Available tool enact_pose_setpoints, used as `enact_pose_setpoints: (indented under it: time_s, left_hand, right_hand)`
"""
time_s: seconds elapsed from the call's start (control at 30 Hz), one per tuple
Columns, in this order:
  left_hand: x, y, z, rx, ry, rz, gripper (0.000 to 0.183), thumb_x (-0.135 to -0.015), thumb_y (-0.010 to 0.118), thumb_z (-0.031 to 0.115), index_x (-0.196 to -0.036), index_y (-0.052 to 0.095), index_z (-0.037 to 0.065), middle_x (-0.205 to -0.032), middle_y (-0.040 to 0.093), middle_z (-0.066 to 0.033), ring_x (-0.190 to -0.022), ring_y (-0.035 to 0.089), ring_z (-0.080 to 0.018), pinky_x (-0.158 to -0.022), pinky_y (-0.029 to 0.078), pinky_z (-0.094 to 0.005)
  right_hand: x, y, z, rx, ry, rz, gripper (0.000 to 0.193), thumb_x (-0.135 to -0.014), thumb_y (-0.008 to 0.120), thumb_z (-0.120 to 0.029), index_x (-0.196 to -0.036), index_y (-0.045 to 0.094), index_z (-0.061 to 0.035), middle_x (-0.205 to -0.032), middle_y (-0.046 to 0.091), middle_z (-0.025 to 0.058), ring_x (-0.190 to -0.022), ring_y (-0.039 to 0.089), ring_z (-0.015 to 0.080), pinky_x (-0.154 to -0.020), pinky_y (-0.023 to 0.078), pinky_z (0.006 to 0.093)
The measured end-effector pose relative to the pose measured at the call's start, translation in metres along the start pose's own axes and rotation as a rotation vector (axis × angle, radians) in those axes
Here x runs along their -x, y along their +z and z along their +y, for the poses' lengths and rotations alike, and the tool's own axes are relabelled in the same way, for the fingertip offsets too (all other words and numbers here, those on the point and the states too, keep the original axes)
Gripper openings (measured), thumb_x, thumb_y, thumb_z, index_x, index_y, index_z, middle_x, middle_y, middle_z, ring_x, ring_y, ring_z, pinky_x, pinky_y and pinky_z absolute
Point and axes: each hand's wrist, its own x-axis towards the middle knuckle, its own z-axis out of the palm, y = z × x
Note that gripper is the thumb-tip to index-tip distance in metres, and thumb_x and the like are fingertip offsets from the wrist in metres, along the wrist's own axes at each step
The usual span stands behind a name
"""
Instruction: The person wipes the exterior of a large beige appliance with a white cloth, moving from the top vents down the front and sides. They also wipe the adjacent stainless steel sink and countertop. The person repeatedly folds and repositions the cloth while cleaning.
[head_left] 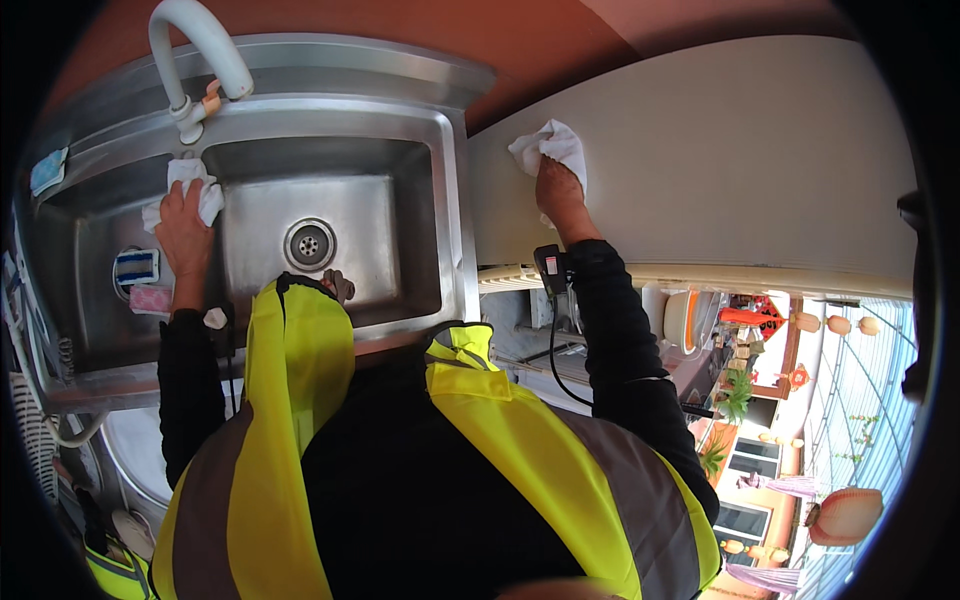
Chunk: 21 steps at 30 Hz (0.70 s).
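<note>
My left hand (186,238) is closed on a white cloth (207,200), which it presses against the divider between the two basins of a stainless steel sink (450,230). Bunched under the fingers of my right hand (562,198) is a second white cloth (560,143). That cloth lies on the pale, smooth counter (720,150) to the right of the sink. In the left basin, close to my left wrist, are a blue-and-white scrubbing pad (137,267) and a pink sponge (151,299).
A white curved faucet (215,50) rises behind the divider. The right basin holds a round drain strainer (310,244). A light blue packet (48,172) sits on the sink's left rim. A dark cable (556,350) hangs by my right sleeve.
</note>
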Motion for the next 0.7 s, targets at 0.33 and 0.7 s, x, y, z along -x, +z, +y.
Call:
enact_pose_setpoints:
  time_s: [0.33,0.7]
  left_hand:
    - [-0.002,-0.005,0.002,-0.013,-0.034,-0.061,0.062,-0.063,0.066,0.002,-0.121,0.052,0.019,-0.126,0.047,-0.0067,-0.109,0.049,-0.0295,-0.072,0.048,-0.0441]
    - [-0.005,-0.006,0.007,-0.022,-0.078,-0.101,0.068,-0.061,0.069,0.001,-0.123,0.05,0.021,-0.129,0.045,-0.0065,-0.113,0.046,-0.0292,-0.077,0.046,-0.045]
  right_hand:
    - [-0.065,0.061,0.019,-0.548,-0.173,0.181,0.002,-0.082,0.045,-0.008,-0.081,0.047,-0.0088,-0.076,0.061,0.009,-0.075,0.057,0.0188,-0.07,0.044,0.0284]
    - [-0.074,0.064,-0.012,-1.633,0.187,0.079,0.005,-0.076,0.045,-0.009,-0.072,0.043,-0.0108,-0.063,0.048,0.0067,-0.061,0.047,0.0247,-0.064,0.04,0.0333]
